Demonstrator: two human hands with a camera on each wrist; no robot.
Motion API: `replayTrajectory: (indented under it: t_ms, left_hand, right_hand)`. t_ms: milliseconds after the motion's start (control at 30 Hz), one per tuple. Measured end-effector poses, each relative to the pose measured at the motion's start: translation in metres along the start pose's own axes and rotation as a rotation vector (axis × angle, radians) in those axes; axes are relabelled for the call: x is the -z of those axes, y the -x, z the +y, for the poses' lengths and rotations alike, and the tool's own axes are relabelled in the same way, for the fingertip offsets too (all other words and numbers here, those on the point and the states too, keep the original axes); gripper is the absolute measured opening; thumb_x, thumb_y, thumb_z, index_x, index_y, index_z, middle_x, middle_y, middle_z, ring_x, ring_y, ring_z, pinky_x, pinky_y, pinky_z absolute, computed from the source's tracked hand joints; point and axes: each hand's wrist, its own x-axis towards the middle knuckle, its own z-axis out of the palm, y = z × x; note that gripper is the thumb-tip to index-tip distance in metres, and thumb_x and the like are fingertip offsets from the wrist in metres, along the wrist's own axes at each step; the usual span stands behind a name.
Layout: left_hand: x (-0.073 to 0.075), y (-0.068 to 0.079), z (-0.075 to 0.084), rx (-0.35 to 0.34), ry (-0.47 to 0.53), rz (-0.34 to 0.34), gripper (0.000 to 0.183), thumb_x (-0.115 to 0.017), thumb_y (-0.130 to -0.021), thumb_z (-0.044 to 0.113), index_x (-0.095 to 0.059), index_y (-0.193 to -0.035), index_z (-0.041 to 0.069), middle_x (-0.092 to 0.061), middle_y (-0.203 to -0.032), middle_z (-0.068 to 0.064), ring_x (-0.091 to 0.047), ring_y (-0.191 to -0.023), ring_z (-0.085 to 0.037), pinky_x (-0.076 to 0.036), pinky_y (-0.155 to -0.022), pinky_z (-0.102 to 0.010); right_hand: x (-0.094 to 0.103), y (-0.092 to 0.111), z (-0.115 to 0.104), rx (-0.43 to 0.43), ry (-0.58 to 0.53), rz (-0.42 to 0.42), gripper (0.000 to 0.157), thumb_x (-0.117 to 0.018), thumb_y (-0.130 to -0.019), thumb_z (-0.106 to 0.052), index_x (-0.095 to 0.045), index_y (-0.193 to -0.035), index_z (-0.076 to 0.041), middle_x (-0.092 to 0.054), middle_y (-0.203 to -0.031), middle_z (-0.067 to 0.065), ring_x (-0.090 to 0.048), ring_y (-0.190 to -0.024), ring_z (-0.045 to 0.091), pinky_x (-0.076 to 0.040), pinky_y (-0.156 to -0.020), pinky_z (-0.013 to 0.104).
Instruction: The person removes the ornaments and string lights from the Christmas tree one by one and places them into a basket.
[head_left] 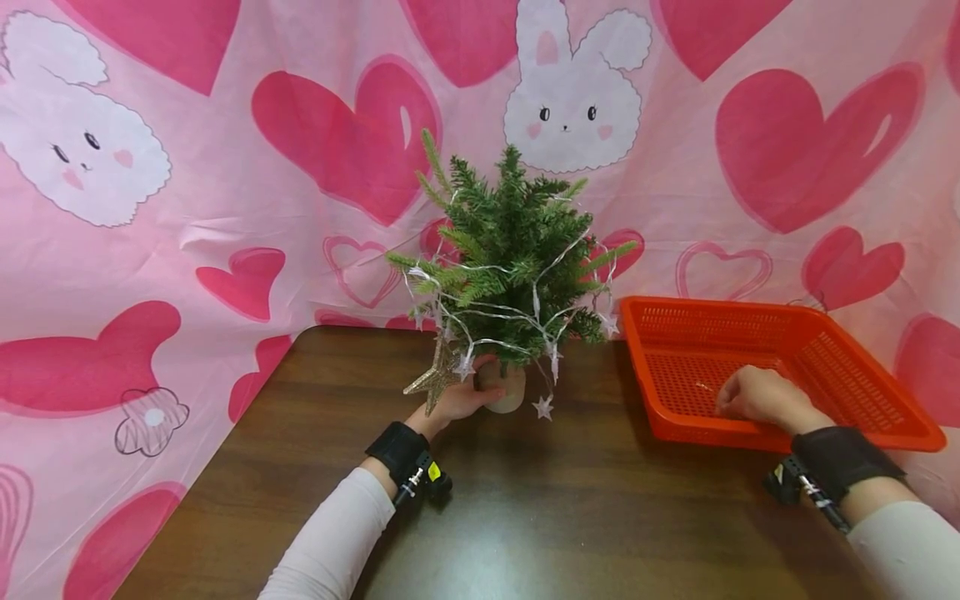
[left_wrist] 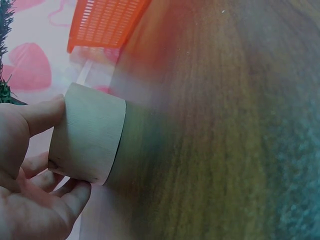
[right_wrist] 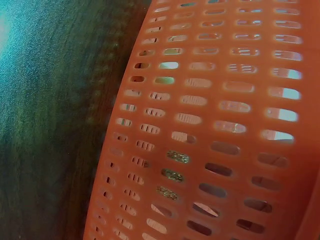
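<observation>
A small artificial Christmas tree (head_left: 510, 250) stands on the table with a clear string of star lights (head_left: 495, 312) draped around its branches. My left hand (head_left: 461, 398) grips its pale round base (left_wrist: 90, 132), thumb on one side and fingers on the other. A gold glitter star (head_left: 433, 379) hangs at the tree's lower left, close to that hand. My right hand (head_left: 765, 398) reaches down into the orange basket (head_left: 645, 400), its fingers bent downward. Gold glitter (right_wrist: 172, 175) shows through the basket's slots in the right wrist view. Whether the right fingers hold anything is hidden.
The brown wooden table (head_left: 570, 508) stretches in front of the tree and basket. Behind them hangs a pink cloth (head_left: 247, 192) with hearts and rabbits. The basket's raised rim surrounds my right hand. One star light dangles low beside the tree's base.
</observation>
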Motion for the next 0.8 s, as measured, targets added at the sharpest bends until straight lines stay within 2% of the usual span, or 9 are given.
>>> replayTrajectory:
  t_ms: [100,133,267,300,400,500,600,667,800]
  left_hand:
    - [0.001,0.002,0.005,-0.049,0.004,0.013,0.059,-0.068,-0.084,0.012,-0.040,-0.135,0.000,-0.037,-0.141,-0.021,-0.029,-0.134,-0.036,-0.026,-0.106,-0.052]
    - [0.000,0.000,0.000,-0.102,0.000,0.029,0.058,-0.068,-0.085,0.016,-0.041,-0.135,0.002,-0.039,-0.140,-0.017,-0.032,-0.133,-0.033,-0.028,-0.106,-0.047]
    - [-0.001,0.001,0.003,-0.160,-0.011,0.050,0.059,-0.066,-0.086,0.014,-0.038,-0.136,0.000,-0.042,-0.138,-0.019,-0.036,-0.130,-0.035,-0.031,-0.105,-0.046]
    - [-0.002,0.001,0.003,-0.162,-0.012,0.053,0.059,-0.065,-0.086,0.013,-0.038,-0.136,-0.001,-0.042,-0.138,-0.019,-0.037,-0.130,-0.035,-0.032,-0.105,-0.046]
    - [-0.001,0.007,0.023,-0.071,-0.067,0.021,0.062,-0.065,-0.086,0.007,-0.034,-0.139,-0.004,-0.039,-0.141,-0.023,-0.034,-0.132,-0.037,-0.031,-0.105,-0.050]
    - [0.002,0.011,0.035,-0.074,-0.081,-0.003,0.063,-0.067,-0.083,0.002,-0.036,-0.137,-0.004,-0.041,-0.140,-0.022,-0.036,-0.131,-0.037,-0.032,-0.104,-0.050]
    - [0.004,0.010,0.033,-0.170,-0.062,-0.007,0.060,-0.069,-0.082,0.008,-0.040,-0.134,-0.002,-0.044,-0.136,-0.019,-0.040,-0.128,-0.034,-0.036,-0.102,-0.047]
    - [0.005,0.009,0.029,-0.248,-0.039,-0.008,0.053,-0.070,-0.084,0.017,-0.045,-0.129,0.001,-0.049,-0.129,-0.014,-0.046,-0.122,-0.028,-0.041,-0.097,-0.040]
    - [0.005,0.011,0.031,-0.255,-0.003,-0.007,0.044,-0.069,-0.084,0.015,-0.048,-0.120,0.000,-0.054,-0.114,-0.014,-0.053,-0.106,-0.019,-0.044,-0.087,-0.034]
  right_hand:
    - [0.000,-0.001,-0.001,-0.015,0.017,-0.014,0.014,-0.073,-0.077,-0.022,-0.072,-0.085,-0.010,-0.062,-0.074,-0.001,-0.050,-0.066,0.018,-0.041,-0.056,0.030]
    - [0.000,-0.001,-0.001,-0.019,0.020,-0.018,0.014,-0.073,-0.077,-0.023,-0.072,-0.085,-0.011,-0.062,-0.073,-0.001,-0.050,-0.066,0.018,-0.041,-0.056,0.031]
    - [0.000,-0.002,0.001,-0.025,0.029,-0.032,0.014,-0.072,-0.077,-0.022,-0.072,-0.085,-0.011,-0.062,-0.073,-0.001,-0.050,-0.066,0.019,-0.041,-0.056,0.031]
    - [0.000,-0.003,0.002,-0.023,0.029,-0.034,0.014,-0.072,-0.078,-0.022,-0.072,-0.085,-0.010,-0.062,-0.072,-0.001,-0.050,-0.066,0.019,-0.041,-0.056,0.031]
    - [0.000,-0.005,0.004,-0.028,0.023,-0.043,0.013,-0.071,-0.079,-0.020,-0.072,-0.085,-0.009,-0.063,-0.073,0.000,-0.050,-0.067,0.019,-0.042,-0.057,0.032]
    - [-0.001,-0.008,0.006,-0.006,0.039,-0.046,0.009,-0.071,-0.078,-0.018,-0.072,-0.082,-0.010,-0.062,-0.072,0.000,-0.049,-0.067,0.019,-0.042,-0.057,0.032]
    - [-0.003,-0.010,0.007,0.022,0.047,-0.049,0.005,-0.070,-0.079,-0.014,-0.072,-0.081,-0.009,-0.063,-0.073,0.001,-0.048,-0.067,0.020,-0.042,-0.059,0.032]
    - [-0.004,-0.012,0.008,0.039,0.043,-0.050,0.005,-0.068,-0.079,-0.010,-0.073,-0.081,-0.009,-0.064,-0.074,0.001,-0.049,-0.068,0.020,-0.043,-0.060,0.032]
    - [-0.004,-0.013,0.008,0.053,0.024,-0.054,0.008,-0.066,-0.080,-0.007,-0.073,-0.080,-0.009,-0.065,-0.074,0.001,-0.049,-0.068,0.020,-0.044,-0.061,0.033]
